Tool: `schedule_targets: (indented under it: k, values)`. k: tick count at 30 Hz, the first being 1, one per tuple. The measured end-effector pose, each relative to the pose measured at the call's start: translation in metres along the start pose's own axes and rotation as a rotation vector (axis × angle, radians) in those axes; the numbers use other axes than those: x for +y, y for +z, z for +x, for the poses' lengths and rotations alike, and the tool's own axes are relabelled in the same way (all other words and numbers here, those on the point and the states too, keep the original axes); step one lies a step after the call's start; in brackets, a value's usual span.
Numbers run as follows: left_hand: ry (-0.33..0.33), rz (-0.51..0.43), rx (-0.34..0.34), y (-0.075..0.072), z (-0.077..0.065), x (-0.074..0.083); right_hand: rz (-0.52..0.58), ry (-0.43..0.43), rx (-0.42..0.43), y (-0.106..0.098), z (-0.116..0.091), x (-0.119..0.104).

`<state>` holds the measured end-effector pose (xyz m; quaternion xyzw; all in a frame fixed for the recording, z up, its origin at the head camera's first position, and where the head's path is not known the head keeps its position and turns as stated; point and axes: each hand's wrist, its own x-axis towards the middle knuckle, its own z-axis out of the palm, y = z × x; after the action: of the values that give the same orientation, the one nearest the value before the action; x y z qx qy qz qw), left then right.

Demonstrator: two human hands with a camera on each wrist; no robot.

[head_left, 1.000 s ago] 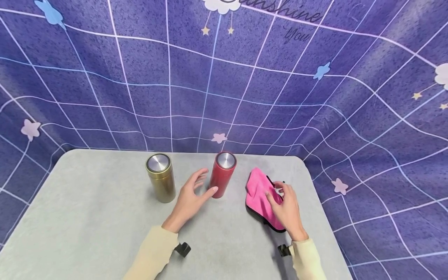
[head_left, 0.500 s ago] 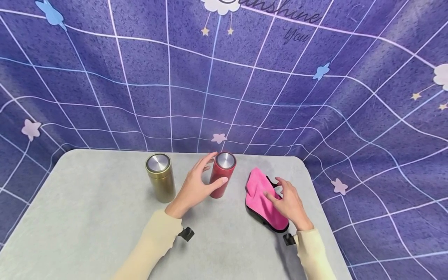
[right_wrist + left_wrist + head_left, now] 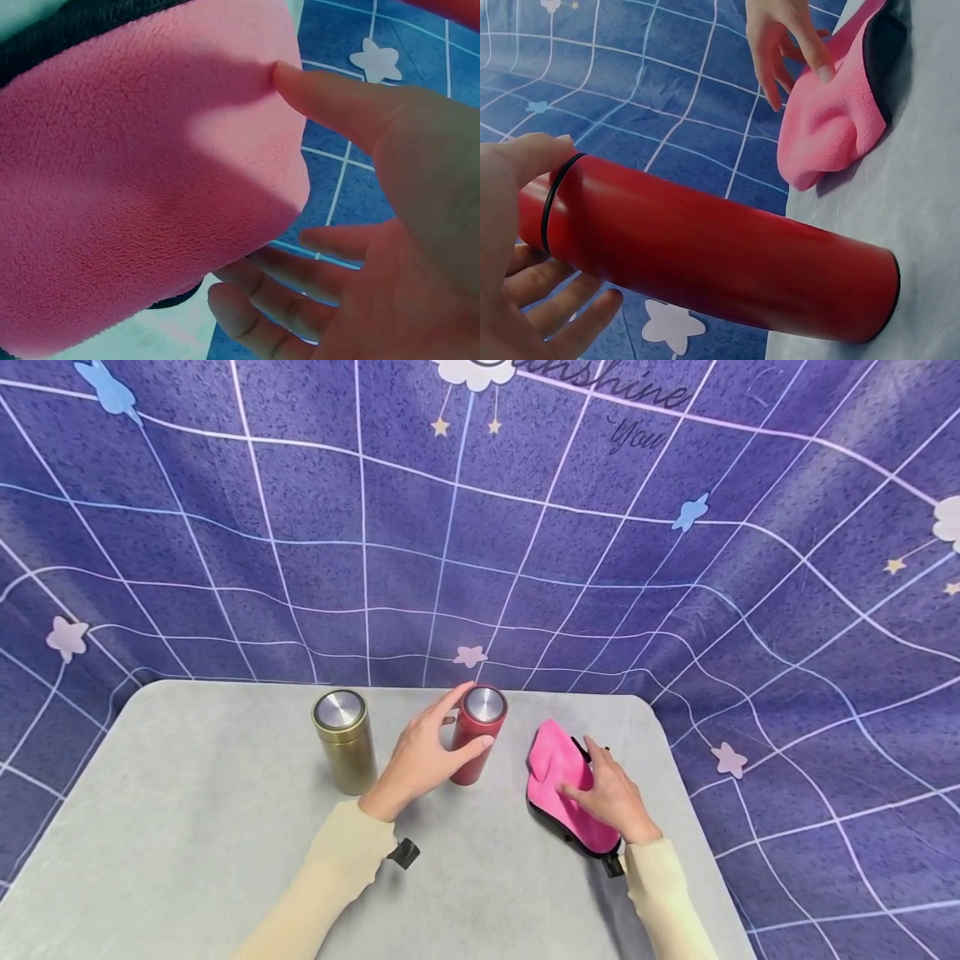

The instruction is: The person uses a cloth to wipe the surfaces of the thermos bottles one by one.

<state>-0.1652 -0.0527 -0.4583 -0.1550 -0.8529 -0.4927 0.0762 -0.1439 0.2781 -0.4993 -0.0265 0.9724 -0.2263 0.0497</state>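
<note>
At nine o'clock from the red flask (image 3: 720, 247), a gold flask (image 3: 348, 747) is seen upright on the grey table (image 3: 172, 852), well apart from it; between seven and eight o'clock, any path from the near edge is partly blocked by the left sleeve (image 3: 330, 868). Just beside the red flask, at about eight o'clock, the left hand (image 3: 422, 753) is held with its fingers spread: the thumb is laid across the upper body and the others are curved loosely towards the back, though whether firm contact is made cannot be told. The red flask is stood upright near the table's far edge. A stiff, smooth, rather slippery shell of some weight is to be expected; it is best gripped round the body below the black ring, clear of the lid (image 3: 484, 703). At four o'clock from it, a pink plush pouch (image 3: 558, 777) trimmed in black is laid on the table; it is likely to be light, soft and hard to damage, and best taken by its trimmed edge. At three o'clock on it the right hand (image 3: 613, 797) is poised, fingers apart, thumb tip seemingly rested on the plush, nothing pinched. Beyond, at two o'clock, reach is bounded by a purple curtain (image 3: 825, 635)
</note>
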Motion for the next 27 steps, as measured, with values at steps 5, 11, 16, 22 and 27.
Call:
schedule_targets:
  k: [5, 11, 16, 22, 27]
  values:
    - [0.015, 0.017, -0.001, -0.001, 0.001, 0.000, -0.026, -0.036, -0.015, 0.012, 0.008, 0.006]
    - [0.044, 0.020, -0.007, -0.002, 0.002, 0.000, -0.031, -0.030, -0.003, 0.026, 0.014, 0.009]
    - [0.040, 0.019, -0.008, -0.002, 0.004, 0.000, -0.010, 0.003, 0.043, 0.033, 0.017, 0.013]
    - [0.037, 0.015, -0.007, 0.000, 0.005, -0.001, -0.018, 0.011, 0.123, 0.037, 0.017, 0.016]
    - [0.026, -0.003, -0.004, 0.000, 0.006, 0.000, -0.048, -0.026, 0.155, 0.039, 0.016, 0.017]
